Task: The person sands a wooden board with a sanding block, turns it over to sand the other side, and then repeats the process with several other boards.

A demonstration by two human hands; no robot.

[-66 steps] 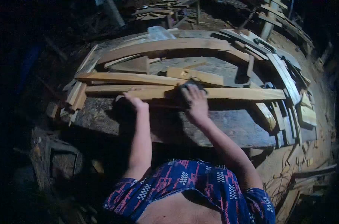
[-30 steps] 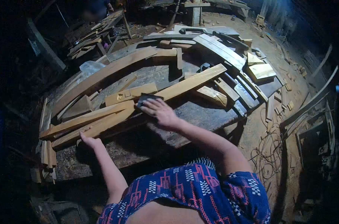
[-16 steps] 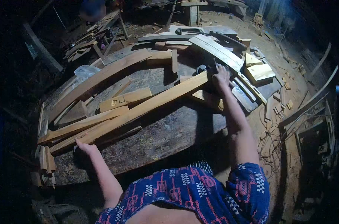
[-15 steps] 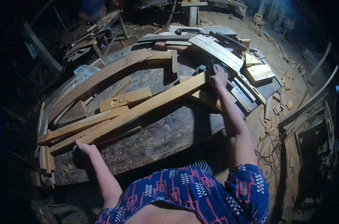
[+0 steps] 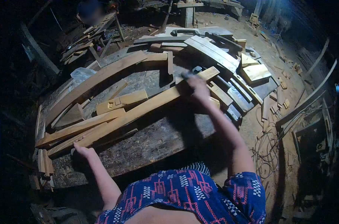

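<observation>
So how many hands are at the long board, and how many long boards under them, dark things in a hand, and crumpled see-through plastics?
Hands: 2, left hand and right hand
Long board: 1
Dark thing, blurry: 1
See-through plastic: 1
Total: 5

Across our table (image 5: pixel 158 138) we see a crumpled plastic bag (image 5: pixel 83 74) beside a long curved board (image 5: pixel 95 80), plus a notched wooden block (image 5: pixel 123 101). To our right, a tangled cable (image 5: pixel 264 155) lies on the ground (image 5: pixel 248 130), near small offcuts (image 5: pixel 276 108).
</observation>
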